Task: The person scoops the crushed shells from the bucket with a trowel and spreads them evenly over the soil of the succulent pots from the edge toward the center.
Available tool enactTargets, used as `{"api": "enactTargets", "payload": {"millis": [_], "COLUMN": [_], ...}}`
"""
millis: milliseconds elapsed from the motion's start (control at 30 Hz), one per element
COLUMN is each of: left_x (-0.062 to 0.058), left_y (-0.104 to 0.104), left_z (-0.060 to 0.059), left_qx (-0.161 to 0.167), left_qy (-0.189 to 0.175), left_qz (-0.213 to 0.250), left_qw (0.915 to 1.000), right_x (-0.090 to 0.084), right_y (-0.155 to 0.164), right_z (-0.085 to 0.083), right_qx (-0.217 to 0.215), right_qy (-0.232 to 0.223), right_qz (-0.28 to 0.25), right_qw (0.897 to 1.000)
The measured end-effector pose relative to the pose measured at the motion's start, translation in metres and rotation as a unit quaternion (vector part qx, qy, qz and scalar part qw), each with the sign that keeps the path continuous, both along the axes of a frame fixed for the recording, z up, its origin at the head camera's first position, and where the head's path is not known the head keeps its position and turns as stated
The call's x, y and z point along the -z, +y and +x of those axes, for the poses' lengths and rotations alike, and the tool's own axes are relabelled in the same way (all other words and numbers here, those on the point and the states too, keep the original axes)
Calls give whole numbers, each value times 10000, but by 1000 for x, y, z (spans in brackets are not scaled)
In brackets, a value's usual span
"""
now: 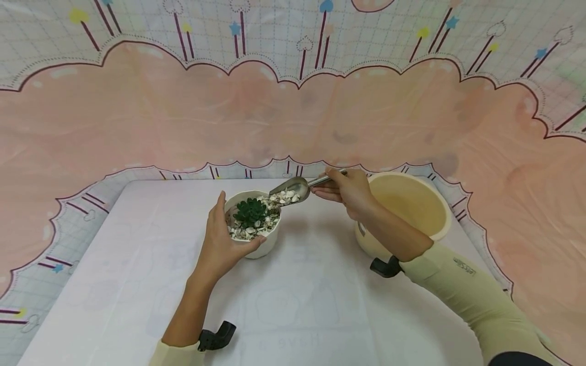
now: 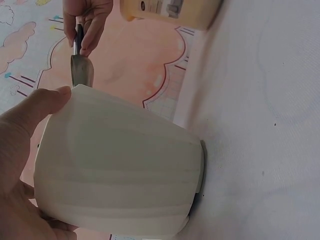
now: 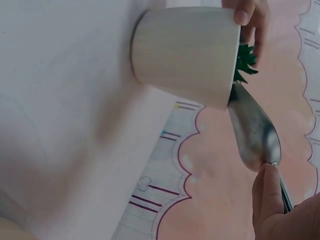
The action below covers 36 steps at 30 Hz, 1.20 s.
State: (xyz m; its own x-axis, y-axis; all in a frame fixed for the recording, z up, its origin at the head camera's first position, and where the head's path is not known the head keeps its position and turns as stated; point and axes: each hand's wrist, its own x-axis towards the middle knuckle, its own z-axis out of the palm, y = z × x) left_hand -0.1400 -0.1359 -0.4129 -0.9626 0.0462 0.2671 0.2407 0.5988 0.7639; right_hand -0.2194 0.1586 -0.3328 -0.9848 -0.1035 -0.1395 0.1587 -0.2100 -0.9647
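A small white plant pot [image 1: 270, 245] stands on the table, holding a green succulent [image 1: 250, 212] among pale stone chips [image 1: 249, 233]. My left hand [image 1: 220, 249] grips it at the rim, thumb on the near side and fingers around the left. My right hand [image 1: 354, 192] holds the handle of a metal scoop [image 1: 300, 187] from the right. Pale chips [image 1: 289, 196] lie in the scoop, whose tip overlaps the pot's right rim. In the right wrist view, the scoop [image 3: 256, 132] slants against the rim beside the succulent [image 3: 245, 62].
A cream-coloured bucket [image 1: 373, 246] stands on the right of the table, partly behind my right forearm. The white table [image 1: 297, 315] ends just behind the pot and bucket. Beyond it hangs a pink patterned cloth [image 1: 274, 122].
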Motion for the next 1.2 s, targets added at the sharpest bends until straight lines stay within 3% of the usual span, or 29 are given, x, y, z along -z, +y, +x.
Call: {"api": "enactTargets", "payload": {"millis": [433,1200], "left_x": [0,-3], "left_y": [1,-2], "left_z": [0,-4], "left_qx": [-42,-8], "left_qy": [25,-110], "left_qz": [-57,-118], "left_qw": [10000,9999], "right_x": [1,-2], "right_y": [-6,5], "right_z": [-4,4], "right_qx": [69,42], "right_qy": [82,159], "right_qz": [-160,352], "right_qw": [9998,9992]}}
